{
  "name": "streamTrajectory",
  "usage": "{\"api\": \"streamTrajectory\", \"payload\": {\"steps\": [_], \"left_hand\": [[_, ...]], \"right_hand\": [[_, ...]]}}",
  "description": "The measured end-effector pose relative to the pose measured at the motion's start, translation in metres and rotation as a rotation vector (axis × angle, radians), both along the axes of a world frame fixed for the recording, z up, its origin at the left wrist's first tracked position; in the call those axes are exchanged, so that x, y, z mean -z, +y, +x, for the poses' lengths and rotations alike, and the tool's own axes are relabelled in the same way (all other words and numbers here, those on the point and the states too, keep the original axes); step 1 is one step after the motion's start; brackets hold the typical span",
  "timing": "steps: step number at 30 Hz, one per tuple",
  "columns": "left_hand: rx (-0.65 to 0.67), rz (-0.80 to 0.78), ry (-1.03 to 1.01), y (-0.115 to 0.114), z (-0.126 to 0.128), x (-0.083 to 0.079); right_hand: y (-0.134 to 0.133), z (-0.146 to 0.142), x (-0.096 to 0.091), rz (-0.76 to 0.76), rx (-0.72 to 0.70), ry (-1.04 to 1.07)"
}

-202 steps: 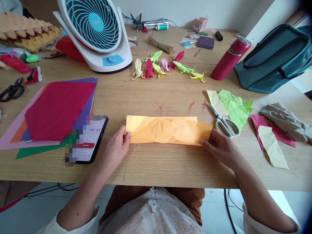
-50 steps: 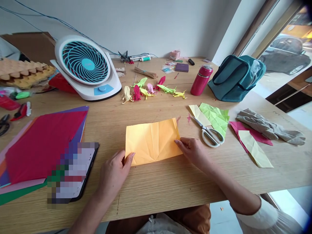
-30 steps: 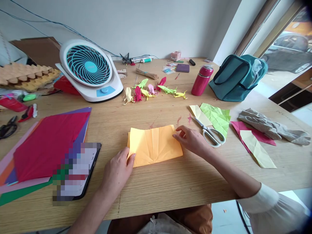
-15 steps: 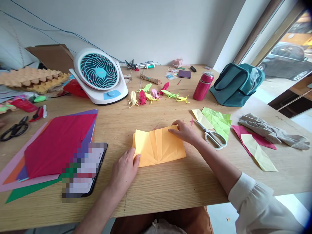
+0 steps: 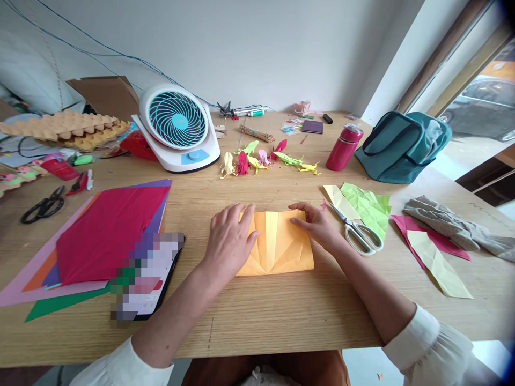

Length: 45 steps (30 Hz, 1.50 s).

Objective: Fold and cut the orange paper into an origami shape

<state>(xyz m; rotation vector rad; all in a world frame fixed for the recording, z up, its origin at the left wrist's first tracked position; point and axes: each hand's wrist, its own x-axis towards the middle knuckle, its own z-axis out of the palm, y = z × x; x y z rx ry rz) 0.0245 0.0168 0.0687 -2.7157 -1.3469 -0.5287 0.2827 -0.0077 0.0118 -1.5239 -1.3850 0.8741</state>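
A folded sheet of orange paper (image 5: 277, 246), marked with creases fanning up from its lower edge, lies in front of me on the wooden table (image 5: 281, 316). My left hand (image 5: 231, 236) rests over the paper's left part, fingers stretched toward its top edge and thumb apart; it hides that end. At the upper right corner, my right hand (image 5: 316, 222) has its thumb on the front of the paper and its fingers behind the top edge. White-handled scissors (image 5: 362, 236) lie to the right of my right hand, beside crumpled light green paper (image 5: 368, 206).
Left are stacked coloured sheets (image 5: 108, 230), a phone (image 5: 148, 284) and black scissors (image 5: 44, 206). Behind stand a fan (image 5: 179, 126), several folded paper figures (image 5: 263, 158), a pink-red flask (image 5: 345, 147) and a teal bag (image 5: 402, 147). Grey gloves (image 5: 442, 220) lie right.
My left hand has moved from the paper's lower left edge up and across onto its left part. My right hand still holds the upper right corner. The view has shifted slightly.
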Motion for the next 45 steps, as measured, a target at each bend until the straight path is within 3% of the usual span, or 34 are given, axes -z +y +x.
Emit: {"api": "streamTrajectory", "payload": {"steps": [2,5,10,19,23,32,40,45], "left_hand": [[0.147,-0.043,-0.059,0.011,0.012,-0.002],[0.214,-0.146,-0.147,0.022,0.017,0.004],[0.16,-0.326,-0.172,0.02,0.009,0.017],[0.16,-0.607,-0.379,0.019,0.003,0.018],[0.168,-0.651,-0.409,0.019,0.001,0.018],[0.187,-0.626,-0.427,0.018,0.001,0.017],[0.075,-0.803,-0.435,0.014,0.0,0.016],[0.08,-0.884,-0.454,0.016,0.0,0.019]], "right_hand": [[-0.002,-0.001,0.001,0.023,-0.044,0.019],[-0.004,-0.003,0.002,0.064,-0.117,0.067],[-0.008,-0.005,-0.001,0.113,-0.144,0.122],[-0.01,-0.015,-0.013,0.058,-0.131,0.272],[-0.012,-0.016,-0.02,-0.025,-0.113,0.206],[-0.014,-0.016,-0.02,-0.199,-0.183,0.286],[-0.013,-0.02,-0.018,-0.212,-0.16,0.397],[-0.013,-0.017,-0.017,-0.29,-0.189,0.44]]}}
